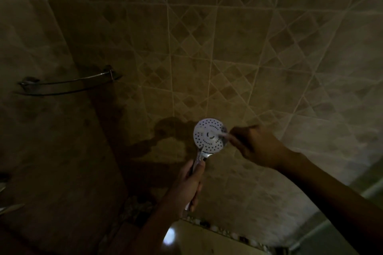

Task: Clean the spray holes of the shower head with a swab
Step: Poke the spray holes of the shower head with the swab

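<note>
Two bare hands work in a dim tiled shower. Left hand (189,184) wraps the shower head (209,135) handle, held upright, its round white face turned toward the camera. Right hand (253,144) pinches a swab (222,135) lying sideways, tip near the face's centre. Fingers blur in shadow.

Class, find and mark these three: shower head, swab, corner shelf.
shower head (209,135), head view, on its white spray face.
swab (221,135), head view, on its cotton tip.
corner shelf (68,80), head view, on its metal rail.
</note>
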`<state>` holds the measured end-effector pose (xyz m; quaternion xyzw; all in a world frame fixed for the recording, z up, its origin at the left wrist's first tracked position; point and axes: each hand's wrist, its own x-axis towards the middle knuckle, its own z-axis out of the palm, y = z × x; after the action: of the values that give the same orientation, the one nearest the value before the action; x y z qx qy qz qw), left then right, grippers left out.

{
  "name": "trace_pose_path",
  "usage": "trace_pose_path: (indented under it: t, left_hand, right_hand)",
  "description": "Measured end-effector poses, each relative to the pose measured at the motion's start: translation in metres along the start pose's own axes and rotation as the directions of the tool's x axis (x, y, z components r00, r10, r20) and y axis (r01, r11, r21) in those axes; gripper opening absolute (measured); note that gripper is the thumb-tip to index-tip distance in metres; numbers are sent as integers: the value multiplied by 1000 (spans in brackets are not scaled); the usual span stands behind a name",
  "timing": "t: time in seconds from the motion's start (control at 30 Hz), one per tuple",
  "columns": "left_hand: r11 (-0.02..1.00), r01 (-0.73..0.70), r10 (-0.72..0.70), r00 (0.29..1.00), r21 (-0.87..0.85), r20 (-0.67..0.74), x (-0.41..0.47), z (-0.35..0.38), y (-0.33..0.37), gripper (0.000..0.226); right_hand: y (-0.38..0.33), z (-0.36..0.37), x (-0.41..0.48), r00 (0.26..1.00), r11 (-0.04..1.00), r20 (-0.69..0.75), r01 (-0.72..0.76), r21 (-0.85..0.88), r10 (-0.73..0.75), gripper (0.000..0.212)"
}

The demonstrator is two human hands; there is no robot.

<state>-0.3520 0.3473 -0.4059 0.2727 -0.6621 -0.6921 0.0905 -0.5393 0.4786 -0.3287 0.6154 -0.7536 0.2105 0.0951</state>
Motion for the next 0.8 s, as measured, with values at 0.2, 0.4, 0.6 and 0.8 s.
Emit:
trace_pose_path:
  t: [0.2, 0.4, 0.6, 0.8]
  left_hand:
    - [999, -10, 9, 1000, -33, -11, -5, -2, 2, 25]
    - [998, -15, 15, 1000, -65, 5, -9, -1, -3, 24]
    - [996, 19, -20, 1000, -89, -7, -11, 2, -5, 20]
    - [994, 27, -28, 1000, -108, -2, -13, 4, -6, 24]
  right_hand:
    - [10, 4, -2, 994, 994, -78, -87, -63, 82, 31]
    - [-7, 8, -15, 984, 991, 118, 127, 44, -131, 21]
    - [6, 0, -13, 978, 996, -197, -77, -45, 67, 41]
    - [-4, 12, -24, 998, 999, 51, 39, -10, -38, 37]
